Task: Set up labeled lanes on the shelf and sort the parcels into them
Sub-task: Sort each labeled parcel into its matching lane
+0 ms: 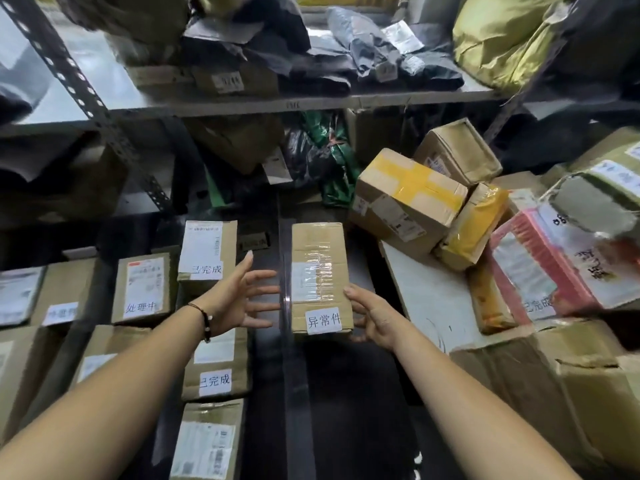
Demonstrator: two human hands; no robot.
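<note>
The left grip (239, 299) is wide open, fingers spread and holding nothing. It hovers just left of the parcel (320, 271), over the clear divider strip (286, 292). The right grip (372, 320) is at the parcel's near right corner, thumb on the right edge and fingers curved below the corner. Whether it holds the parcel or only touches it cannot be told.

The dark shelf (346, 393) carries everything, and an upper shelf board (298, 105) loaded with dark bags runs across the far side. At near right sits a large brown carton (554, 393). Beyond it a heap of unsorted parcels lies tilted, among them a pink parcel (540, 268) and a yellow-taped box (408, 199).

On the left, boxes lie flat in lanes. One marked 处理中 (143, 289) is further left. Three line up near to far just left of the strip: a near box (207, 441), a middle box (216, 362) and a far box (207, 251), the last two marked 已完成.

The parcel lies flat just right of the strip, alone in its lane, long side running near to far. Clear tape covers its top, and a white label (323, 320) reading 异常件 sits at its near end. A dark bracelet (206, 320) circles the left wrist.
</note>
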